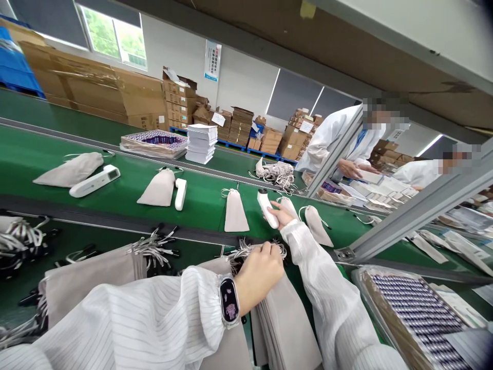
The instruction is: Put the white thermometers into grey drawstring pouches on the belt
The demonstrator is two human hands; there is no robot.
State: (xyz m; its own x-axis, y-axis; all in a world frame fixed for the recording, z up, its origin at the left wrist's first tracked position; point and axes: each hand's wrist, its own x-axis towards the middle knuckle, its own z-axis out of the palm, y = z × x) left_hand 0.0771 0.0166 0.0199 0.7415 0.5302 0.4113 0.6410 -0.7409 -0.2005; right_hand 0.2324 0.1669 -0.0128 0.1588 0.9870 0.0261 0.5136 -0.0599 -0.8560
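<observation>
My left hand [259, 272], with a watch on its wrist, is closed on the drawstring top of a stack of grey cloth pouches [285, 324] lying in front of me. My right hand [280, 214] reaches out over the green conveyor belt [131, 180] and grips a white handheld device [267, 206]. A flat grey pouch [234, 211] lies just left of that device, and two more pouches [318, 224] lie just right of it.
Farther left on the belt lie more pouch-and-device pairs [168, 189], [82, 174]. A pile of pouches [275, 173], a white stack [201, 143] and a tray [154, 143] stand beyond. A tray of packets [419, 313] is at right. Two people in white coats work at the back right.
</observation>
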